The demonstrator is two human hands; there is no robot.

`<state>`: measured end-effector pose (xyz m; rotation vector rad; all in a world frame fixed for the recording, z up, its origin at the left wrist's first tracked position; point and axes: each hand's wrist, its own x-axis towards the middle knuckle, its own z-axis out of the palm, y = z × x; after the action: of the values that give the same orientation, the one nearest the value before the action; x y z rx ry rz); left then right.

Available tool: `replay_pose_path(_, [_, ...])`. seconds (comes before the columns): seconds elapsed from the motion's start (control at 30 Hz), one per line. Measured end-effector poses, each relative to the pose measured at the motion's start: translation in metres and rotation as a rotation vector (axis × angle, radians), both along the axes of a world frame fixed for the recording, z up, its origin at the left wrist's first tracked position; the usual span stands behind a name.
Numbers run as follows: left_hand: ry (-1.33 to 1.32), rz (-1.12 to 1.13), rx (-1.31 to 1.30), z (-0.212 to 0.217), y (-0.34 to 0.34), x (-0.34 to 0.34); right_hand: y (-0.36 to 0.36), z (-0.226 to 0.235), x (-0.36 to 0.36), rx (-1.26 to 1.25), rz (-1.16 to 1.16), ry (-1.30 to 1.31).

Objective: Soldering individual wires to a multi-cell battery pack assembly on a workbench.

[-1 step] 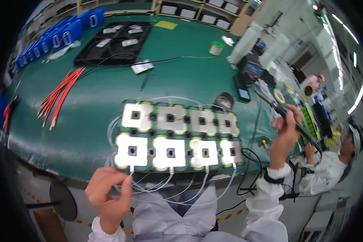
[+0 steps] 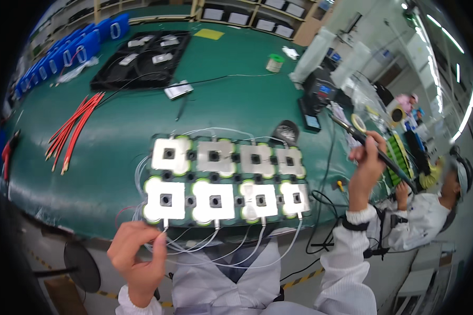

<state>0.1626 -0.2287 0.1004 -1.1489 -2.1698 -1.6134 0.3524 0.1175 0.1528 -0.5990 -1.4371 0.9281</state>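
In front of me at the table's near edge lies a battery pack, with square metal plates in two rows over cells with green rims. My left hand is at its near left corner, thumb and forefinger pinching a thin white wire against the plate's tab. More white wires run from the other near tabs and loop over the edge. To the right of the pack, my right hand grips a soldering iron, raised, with its tip pointing up and left, away from the pack.
Red wires lie at left, below a black tray and blue bins. A solder spool stands farther back. Behind the pack sits a dark round object. Right are a soldering station and a co-worker.
The whole view has shifted slightly, so the table's things appear a little farther left. Both hands keep their grips; the soldering iron stays raised.
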Motion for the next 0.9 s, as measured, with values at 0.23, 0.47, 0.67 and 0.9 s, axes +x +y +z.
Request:
replay_pose_path(0.23, [-0.082, -0.048, -0.046, -0.009, -0.002, 0.001, 0.119, -0.036, 0.003, -0.080, -0.159, -0.267])
replay_pose_path(0.47, [-0.059, -0.093, -0.116, -0.023, -0.023, -0.002, 0.193, -0.074, -0.034, -0.147, -0.166, -0.395])
replay_pose_path(0.67, [0.051, -0.143, -0.166, -0.020, -0.026, -0.012, 0.219, -0.104, -0.049, -0.461, -0.046, -0.242])
replay_pose_path(0.9, [-0.105, -0.222, -0.082, -0.005, -0.033, -0.037, 0.199, -0.121, -0.061, -0.605, 0.198, 0.163])
